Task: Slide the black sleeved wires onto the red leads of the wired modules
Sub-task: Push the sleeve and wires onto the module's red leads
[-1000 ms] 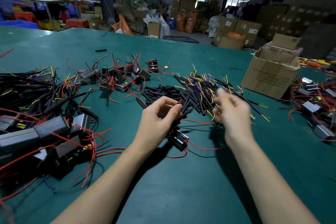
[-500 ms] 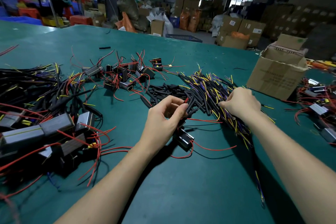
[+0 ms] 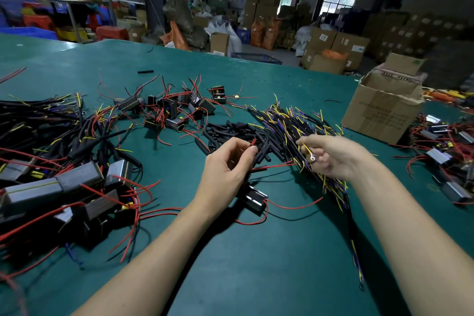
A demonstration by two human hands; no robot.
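The left hand (image 3: 228, 172) pinches a red lead (image 3: 253, 141) of the wired module (image 3: 254, 199) lying mid-desk. The right hand (image 3: 333, 156) now holds a black sleeved wire (image 3: 351, 215), lifted from the pile (image 3: 289, 123). A cardboard box (image 3: 382, 110) stands near the desk's (image 3: 256, 264) right edge.

The right hand (image 3: 333, 156) is coming back from the far pile of black sleeved wires (image 3: 289, 123), where it was reaching a moment ago, and is now pinching one sleeved wire (image 3: 346, 202) by its ring terminal (image 3: 312, 158), lifting it toward the near side so its length is trailing over the green table (image 3: 256, 264).
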